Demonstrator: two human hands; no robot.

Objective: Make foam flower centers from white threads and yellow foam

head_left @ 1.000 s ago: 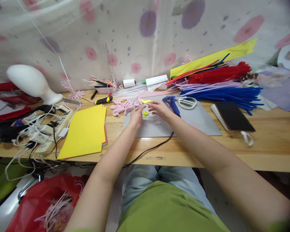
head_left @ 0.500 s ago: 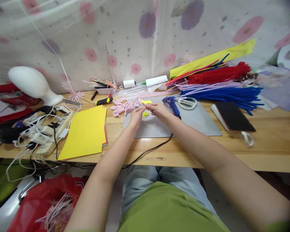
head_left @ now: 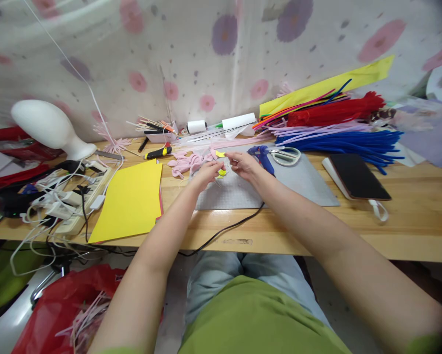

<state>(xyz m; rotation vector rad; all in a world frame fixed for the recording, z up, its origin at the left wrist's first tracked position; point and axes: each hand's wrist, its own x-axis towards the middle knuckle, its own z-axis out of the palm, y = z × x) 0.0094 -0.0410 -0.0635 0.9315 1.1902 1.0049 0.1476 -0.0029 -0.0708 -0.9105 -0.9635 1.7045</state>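
Observation:
Over the grey mat (head_left: 302, 184), my left hand (head_left: 208, 174) has its fingers pinched together; what they hold, if anything, is too small to name. A small yellow piece (head_left: 222, 172) shows beside its fingertips. My right hand (head_left: 243, 164) is just to the right, its fingers bent and closed, with anything in them too small to make out. A yellow strip (head_left: 220, 154) lies near its fingertips. Pink fuzzy pieces (head_left: 184, 163) lie in a heap left of the mat. The blue glue gun (head_left: 264, 160) and scissors (head_left: 287, 156) rest right of my right hand.
Yellow sheets (head_left: 128, 201) and a power strip (head_left: 71, 223) lie at the left, near a white foam head (head_left: 44, 125). Blue pipe cleaners (head_left: 346, 145) and red ones (head_left: 335, 112) are piled behind a black phone (head_left: 357, 177). A black cord (head_left: 224, 231) crosses the front edge.
My hands have drawn slightly apart. The left hand has shifted a little left, and the right hand has risen slightly. The view has moved slightly.

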